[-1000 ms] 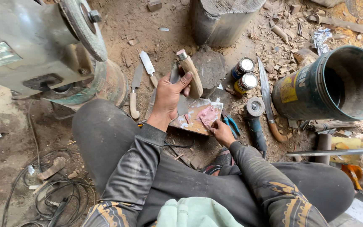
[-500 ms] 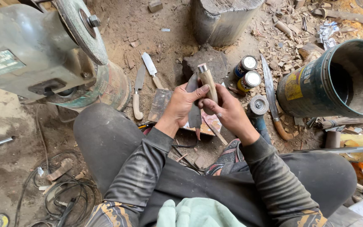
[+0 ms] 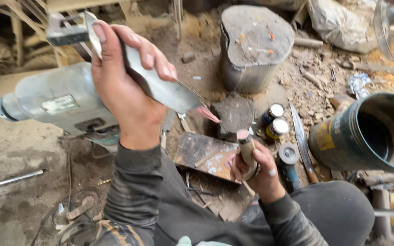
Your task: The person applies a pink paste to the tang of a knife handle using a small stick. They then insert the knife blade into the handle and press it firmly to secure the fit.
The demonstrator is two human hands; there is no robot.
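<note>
Steel knife blade [image 3: 160, 86] clamped in left hand [image 3: 124, 91] fingers, pink-smeared tang beyond fingertips. Right hand [image 3: 256, 171] fingers wrapped round wooden handle [image 3: 246, 150]. Judged step: fitting handle; next needs tang aligned with handle end.

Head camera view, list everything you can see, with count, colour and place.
knife blade: one, grey steel, pinkish tang tip, raised in left hand
wooden handle: one, tan, upright in right hand
bench grinder: one, grey, left
stump block: one, grey, top centre
small cans: two, dark, pale lids, centre right
big drum: one, dark green, on its side, right
board: one, stained brown, centre ground
left hand: fingers around blade
right hand: gripping handle
</note>
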